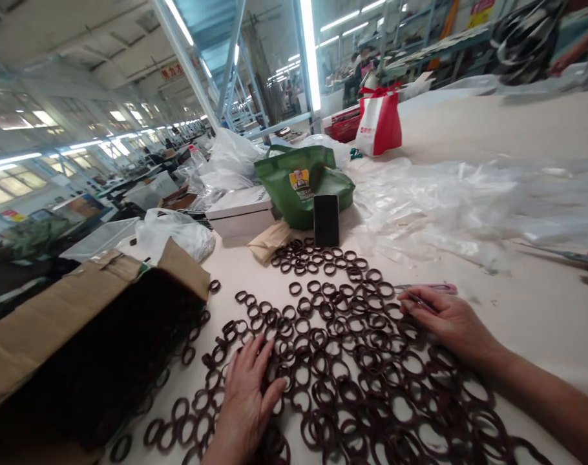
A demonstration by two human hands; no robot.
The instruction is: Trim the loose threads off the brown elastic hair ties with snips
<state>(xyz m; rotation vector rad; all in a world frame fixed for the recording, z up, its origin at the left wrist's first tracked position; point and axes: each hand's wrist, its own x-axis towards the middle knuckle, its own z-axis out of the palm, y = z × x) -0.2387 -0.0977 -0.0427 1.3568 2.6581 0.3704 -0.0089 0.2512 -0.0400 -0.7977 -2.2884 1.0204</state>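
Note:
Many dark brown rings (351, 389), like small leather or plastic loops, lie spread and overlapping on the pale table. My left hand (248, 394) rests palm down over the rings at lower centre, its fingers stretched out and holding nothing. At the right edge of the rings, my right hand (451, 320) is closed with fingers pinched around a thin dark tool (422, 301), partly hidden by the fingers. Just behind that hand is a slim pink-handled tool (442, 289); whether it joins the one in my fingers I cannot tell.
An open cardboard box (56, 303) lies tilted at left. Behind the rings stand a dark phone-like slab (326, 221), a green bag (289, 184), a white box (240, 212) and a brown paper packet (269, 241). Clear plastic sheeting (434, 200) covers the back right, near a red-and-white bag (380, 123).

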